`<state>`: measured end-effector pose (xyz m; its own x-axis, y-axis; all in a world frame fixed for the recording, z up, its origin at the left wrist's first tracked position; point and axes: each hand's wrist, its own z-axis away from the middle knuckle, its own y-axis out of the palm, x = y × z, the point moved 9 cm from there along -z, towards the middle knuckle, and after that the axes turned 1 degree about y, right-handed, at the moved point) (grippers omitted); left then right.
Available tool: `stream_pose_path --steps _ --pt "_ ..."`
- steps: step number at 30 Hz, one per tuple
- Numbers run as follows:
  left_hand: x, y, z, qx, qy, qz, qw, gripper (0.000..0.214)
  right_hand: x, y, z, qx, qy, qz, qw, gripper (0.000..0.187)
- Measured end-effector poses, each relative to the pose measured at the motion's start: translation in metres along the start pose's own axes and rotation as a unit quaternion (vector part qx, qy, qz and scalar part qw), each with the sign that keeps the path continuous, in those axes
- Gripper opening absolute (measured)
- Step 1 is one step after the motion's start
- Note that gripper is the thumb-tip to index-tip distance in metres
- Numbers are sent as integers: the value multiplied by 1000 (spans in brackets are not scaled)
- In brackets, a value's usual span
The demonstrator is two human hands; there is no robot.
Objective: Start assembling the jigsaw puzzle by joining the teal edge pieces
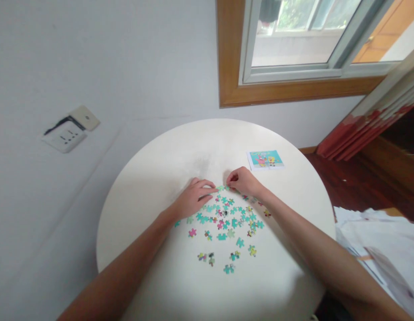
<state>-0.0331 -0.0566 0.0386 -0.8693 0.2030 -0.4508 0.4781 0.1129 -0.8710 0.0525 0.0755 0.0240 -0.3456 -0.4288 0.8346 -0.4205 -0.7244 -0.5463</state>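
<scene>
Your left hand [193,198] lies palm down on the round white table [153,178], fingers stretched out flat and released. Its fingertips reach the far edge of the scattered teal, pink and yellow cardboard jigsaw pieces [227,218] and hold nothing. Your right hand [242,180] sits just beside it on the same far edge of the pile. Its fingers are curled in and its tips are drawn together over the topmost pieces. The pieces there are too small for you to tell whether one is actually pinched. The two hands are near each other but not touching, with a few teal pieces showing between their fingertips. The loose pieces spread across the middle of the tabletop, between your forearms, thinning out to a few strays on the side nearest you. A small rectangular picture card with a teal cartoon print [265,159] lies flat beyond your right hand, apart from the pile. On the wall to your left hangs a white plastic wall socket [68,131]. A wood-framed window [294,49] stands behind the table, a red and cream curtain [370,129] hangs to its right, and white papers [377,236] lie beside the table's right edge.
</scene>
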Motion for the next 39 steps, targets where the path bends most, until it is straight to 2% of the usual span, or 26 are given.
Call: stream_pose_path --steps 15,19,27,33,39 --pt "1 1 0 -12 -11 12 1000 35 1 5 -2 -28 -4 97 995 13" --pt "2 1 0 -10 -14 14 1000 34 -1 0 -2 -19 -5 48 999 14" --pt "1 1 -1 -7 -13 6 1000 32 -20 -27 1 -20 21 -79 996 8" --pt "3 0 -2 -18 -12 3 1000 29 -29 -36 7 -18 42 -102 994 6" --pt "5 0 -2 -27 -7 5 1000 29 -29 -33 9 -16 40 -85 995 7"
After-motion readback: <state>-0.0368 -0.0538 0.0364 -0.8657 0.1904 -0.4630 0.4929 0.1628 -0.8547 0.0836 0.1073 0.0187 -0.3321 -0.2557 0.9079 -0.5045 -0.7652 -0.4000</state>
